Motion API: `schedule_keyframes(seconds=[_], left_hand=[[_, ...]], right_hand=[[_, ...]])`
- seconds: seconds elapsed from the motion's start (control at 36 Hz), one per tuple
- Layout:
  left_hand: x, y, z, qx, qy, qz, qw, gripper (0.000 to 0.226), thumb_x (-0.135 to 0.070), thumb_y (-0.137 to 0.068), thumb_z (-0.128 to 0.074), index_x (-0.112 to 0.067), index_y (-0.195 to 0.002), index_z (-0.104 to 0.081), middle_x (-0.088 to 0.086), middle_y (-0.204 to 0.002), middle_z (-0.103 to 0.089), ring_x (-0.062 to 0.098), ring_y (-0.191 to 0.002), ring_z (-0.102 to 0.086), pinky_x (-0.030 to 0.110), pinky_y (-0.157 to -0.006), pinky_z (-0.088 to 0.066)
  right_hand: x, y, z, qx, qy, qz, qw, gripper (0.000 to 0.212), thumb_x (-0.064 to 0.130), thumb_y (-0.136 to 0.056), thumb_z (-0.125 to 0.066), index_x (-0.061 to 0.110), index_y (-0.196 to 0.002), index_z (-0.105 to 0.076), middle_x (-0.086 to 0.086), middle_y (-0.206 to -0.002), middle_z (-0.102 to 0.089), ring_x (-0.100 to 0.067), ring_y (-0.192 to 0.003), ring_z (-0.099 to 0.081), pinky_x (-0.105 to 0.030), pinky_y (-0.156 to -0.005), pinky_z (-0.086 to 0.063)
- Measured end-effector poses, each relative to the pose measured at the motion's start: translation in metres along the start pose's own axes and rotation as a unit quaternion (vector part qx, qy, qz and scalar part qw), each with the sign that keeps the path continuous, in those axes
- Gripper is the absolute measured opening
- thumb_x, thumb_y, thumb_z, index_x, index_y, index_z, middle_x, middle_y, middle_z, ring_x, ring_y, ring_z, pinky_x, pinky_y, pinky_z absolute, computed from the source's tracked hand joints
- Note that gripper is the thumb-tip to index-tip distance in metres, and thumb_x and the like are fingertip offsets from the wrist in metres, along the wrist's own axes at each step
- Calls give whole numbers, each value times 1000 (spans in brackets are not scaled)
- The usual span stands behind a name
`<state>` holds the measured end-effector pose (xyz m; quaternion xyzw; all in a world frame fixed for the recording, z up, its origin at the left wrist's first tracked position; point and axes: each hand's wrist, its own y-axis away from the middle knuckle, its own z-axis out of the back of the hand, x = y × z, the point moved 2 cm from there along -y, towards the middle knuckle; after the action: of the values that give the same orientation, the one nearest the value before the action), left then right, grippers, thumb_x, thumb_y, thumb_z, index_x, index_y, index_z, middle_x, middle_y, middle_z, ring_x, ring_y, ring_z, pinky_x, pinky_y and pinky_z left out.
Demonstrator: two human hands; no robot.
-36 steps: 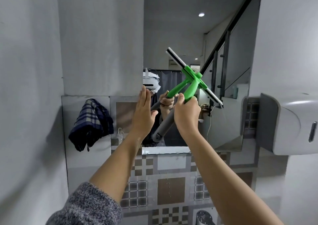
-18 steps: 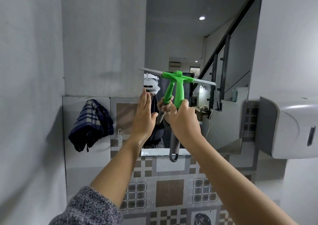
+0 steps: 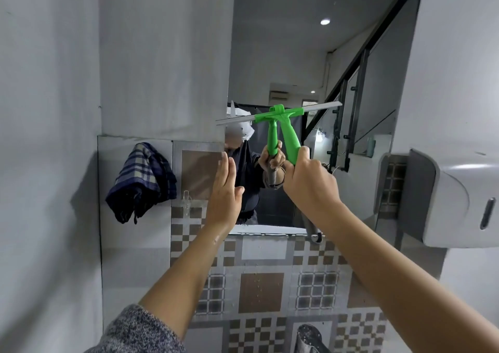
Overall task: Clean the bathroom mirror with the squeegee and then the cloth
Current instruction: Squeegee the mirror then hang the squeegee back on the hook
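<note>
A green squeegee (image 3: 290, 136) with a grey lower handle is pressed to the mirror (image 3: 297, 55), its blade nearly level across the glass, left end past the mirror's left edge. My right hand (image 3: 310, 185) grips its handle below the green part. My left hand (image 3: 225, 193) is flat with fingers together, held upright at the mirror's lower left edge, holding nothing. A dark blue plaid cloth (image 3: 143, 181) hangs on the wall to the left of the mirror. The mirror shows the reflected squeegee and hands.
A white wall dispenser (image 3: 453, 198) juts out at the right, close to my right forearm. Patterned brown and grey tiles (image 3: 260, 293) cover the wall below the mirror. A tap (image 3: 310, 336) shows at the bottom edge. A grey wall closes the left side.
The squeegee blade has swung from a steep diagonal to almost level and now sits lower left on the glass. My left hand stayed flat at the mirror's edge.
</note>
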<state>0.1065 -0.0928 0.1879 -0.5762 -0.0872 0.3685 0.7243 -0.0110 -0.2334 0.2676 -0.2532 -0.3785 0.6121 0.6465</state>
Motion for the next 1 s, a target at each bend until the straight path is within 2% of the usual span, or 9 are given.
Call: schedule_keyframes(seconds=[0.08,0.19,0.36,0.47,0.64,0.75,0.83,0.92,1.0], left_hand=[[2,2,-1,6,8,-1,1000,72,-2,-89,-53,-9,-147,-9,-3,-154,7,18,-144,-2,20,-107,-26],[3,2,-2,11,17,-1,1000,74,-1,-89,-54,-9,-147,-9,-4,-154,8,19,-144,-1,30,-110,-31],[2,2,-1,18,6,0,1000,74,-2,-89,-54,-9,-147,-8,-1,-155,7,20,-144,-1,30,-111,-29],[2,2,-1,16,3,2,1000,73,-4,-90,-54,-9,-147,-9,-3,-153,7,21,-143,-2,36,-107,-37],[4,3,-1,6,17,-31,999,78,1,-86,-57,-10,-146,-9,-2,-154,6,40,-133,-33,41,-96,-48],[7,3,-2,2,19,-49,999,78,2,-86,-57,-6,-146,-9,7,-155,3,38,-137,-26,26,-99,-42],[8,2,-2,8,20,-42,999,80,3,-85,-58,-7,-146,-8,11,-156,1,46,-131,-29,2,-100,-25],[6,2,-2,2,17,-37,999,79,4,-85,-59,-5,-146,-9,10,-155,2,31,-142,-8,-6,-98,-14],[5,2,-2,0,9,-36,999,79,2,-85,-59,-5,-146,-9,6,-154,5,24,-142,-2,-9,-95,-10]], right_hand=[[-10,-3,4,-4,24,19,1000,41,30,-98,-34,0,-127,-34,-16,-83,-66,-32,-65,-59,-31,-52,-36],[-22,-6,12,-8,44,32,998,42,29,-97,-36,4,-131,-32,-15,-84,-65,-26,-60,-46,-31,-54,-34],[-40,-11,23,0,37,57,998,38,27,-96,-38,9,-129,-33,-16,-83,-65,-32,-68,-60,-39,-60,-49],[-54,-15,28,-12,64,72,995,36,28,-96,-40,12,-127,-36,-14,-85,-66,-32,-72,-61,-34,-58,-40],[-80,-16,30,-20,77,78,994,32,22,-95,-43,14,-126,-38,-11,-91,-67,-33,-76,-61,-33,-67,-34],[-103,-9,26,-29,79,69,994,31,23,-94,-43,15,-124,-39,-10,-91,-67,-31,-75,-61,-37,-72,-39],[-120,-4,23,-25,79,57,995,33,23,-93,-45,15,-125,-39,-11,-94,-68,-29,-72,-59,-36,-71,-36],[-135,0,25,-23,89,44,995,36,21,-93,-46,15,-128,-39,-14,-99,-68,-32,-79,-62,-36,-71,-34],[-149,5,27,-17,95,29,995,35,23,-94,-45,15,-128,-39,-14,-96,-69,-33,-79,-62,-36,-71,-35]])
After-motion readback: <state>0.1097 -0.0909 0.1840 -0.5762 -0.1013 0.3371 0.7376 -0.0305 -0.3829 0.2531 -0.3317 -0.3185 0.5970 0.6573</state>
